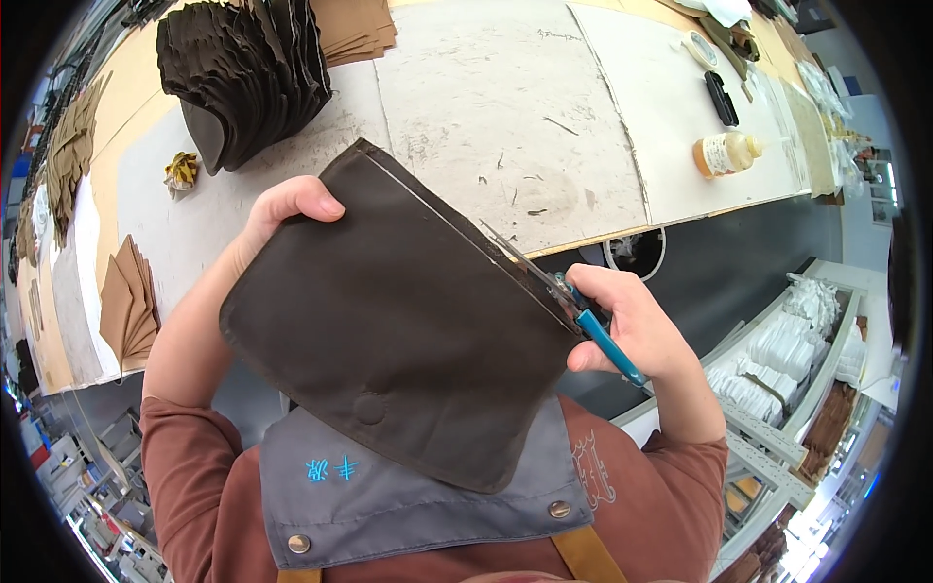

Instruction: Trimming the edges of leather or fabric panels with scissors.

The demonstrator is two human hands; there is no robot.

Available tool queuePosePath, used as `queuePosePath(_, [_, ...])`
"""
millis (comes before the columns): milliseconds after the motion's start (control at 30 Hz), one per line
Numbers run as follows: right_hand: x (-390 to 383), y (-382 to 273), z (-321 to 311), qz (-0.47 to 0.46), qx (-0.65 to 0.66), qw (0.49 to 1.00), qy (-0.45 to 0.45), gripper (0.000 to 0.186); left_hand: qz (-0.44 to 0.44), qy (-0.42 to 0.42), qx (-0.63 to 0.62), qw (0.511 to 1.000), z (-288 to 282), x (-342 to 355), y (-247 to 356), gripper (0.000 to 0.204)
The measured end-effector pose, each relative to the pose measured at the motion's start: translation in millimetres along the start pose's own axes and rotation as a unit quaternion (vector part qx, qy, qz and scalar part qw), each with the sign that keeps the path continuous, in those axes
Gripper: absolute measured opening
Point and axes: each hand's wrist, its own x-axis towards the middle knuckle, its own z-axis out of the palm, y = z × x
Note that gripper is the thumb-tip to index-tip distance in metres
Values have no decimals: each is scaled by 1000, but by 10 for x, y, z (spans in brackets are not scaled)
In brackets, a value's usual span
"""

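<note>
A dark brown flat piece (pixel 379 301) of fabric or leather-like material is held up in front of my apron, with a round raised outline near its bottom and a pale line along its upper-right edge. My left hand (pixel 292 209) grips its upper-left edge, thumb on top. My right hand (pixel 627 321) is closed on scissors (pixel 607 340) with teal handles, their metal blades lying along that pale-lined edge, tips pointing up and left. Whether the blades are cutting material cannot be told.
A thick stack of dark pieces (pixel 238 68), tan sheets (pixel 136 301) and a crumpled yellow bit (pixel 182 172) lie on the worktable (pixel 447 97). A bottle (pixel 719 155), black object (pixel 719 97) and tape roll (pixel 700 49) sit rightward. A bin (pixel 634 253) stands below; right, a rack (pixel 777 360) holds white bundles.
</note>
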Motion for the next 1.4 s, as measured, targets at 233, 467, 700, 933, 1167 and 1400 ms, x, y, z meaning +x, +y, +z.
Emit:
queuePosePath(233, [3,-33,9,9,-15,1000,-8,68,-21,-16,-27,999,-19,36,-21,51])
queuePosePath(467, [2,58,12,6,-59,998,15,69,-13,-7,-29,999,20,63,-33,51])
queuePosePath(700, [36,-22,10,-7,-49,999,6,72,-25,-46,-39,998,-181,101,-41,52])
queuePosePath(933, [22,46,51,5,-16,1000,15,73,-51,-70,-73,994,-233,138,-51,54])
queuePosePath(1167, [32,67,45,2,-35,999,11,73,-37,-62,-66,995,-194,128,-64,53])
queuePosePath(1400, [42,105,71,5,-14,1000,18,73,-42,-43,-79,995,-157,132,-60,52])
